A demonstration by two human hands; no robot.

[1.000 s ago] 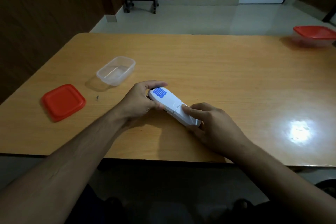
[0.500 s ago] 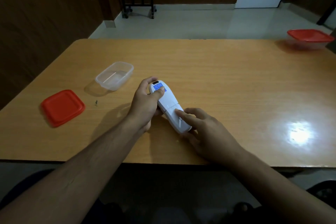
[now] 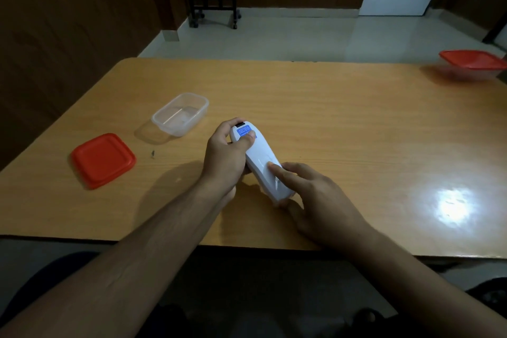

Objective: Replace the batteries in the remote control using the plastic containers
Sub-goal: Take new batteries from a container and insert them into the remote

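A white remote control lies back side up near the table's front middle, with a blue label at its far end. My left hand wraps the far half, thumb on the label. My right hand holds the near end, its index finger pressing on the back cover. A clear plastic container without its lid stands to the left and looks empty. Its red lid lies flat further left. A second container with a red lid on sits at the far right edge.
The wooden table has a bright light reflection at the right. A tiny dark speck lies between the red lid and my left hand. Beyond the table are a tiled floor and a black wheeled stand.
The remote has turned from slanting across the table to pointing more away from me. My left hand shifted its grip, thumb now on the label. My right index finger stays on the back cover.
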